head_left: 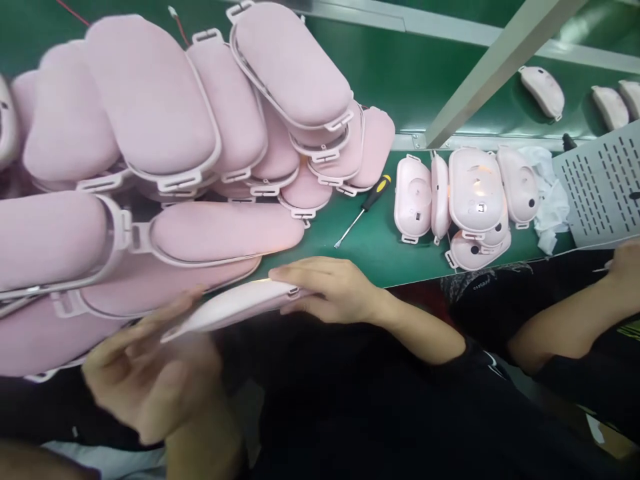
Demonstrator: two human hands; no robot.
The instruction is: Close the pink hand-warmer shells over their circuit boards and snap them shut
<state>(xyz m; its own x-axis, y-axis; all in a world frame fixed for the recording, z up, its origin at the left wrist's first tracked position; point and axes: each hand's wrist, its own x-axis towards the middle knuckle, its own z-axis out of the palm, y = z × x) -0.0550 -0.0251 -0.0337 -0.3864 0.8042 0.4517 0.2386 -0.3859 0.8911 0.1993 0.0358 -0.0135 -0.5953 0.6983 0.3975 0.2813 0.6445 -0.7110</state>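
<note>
My right hand (337, 292) pinches the right end of a pale case (235, 307) near the table's (383, 250) near edge. My left hand (150, 373) blurs at its left end; I cannot tell its grip. Farther right lies a screwdriver (369, 201).

No legible text, white curved mark (495, 365) on black sleeve (463, 393), blurred pale print (475, 272) on co-worker's clothing (480, 317)

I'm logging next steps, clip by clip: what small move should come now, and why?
I'd probably steady the pale pink shell with the left hand: the right hand pinches one end, while the left is blurred at the other, its contact unclear.
</note>
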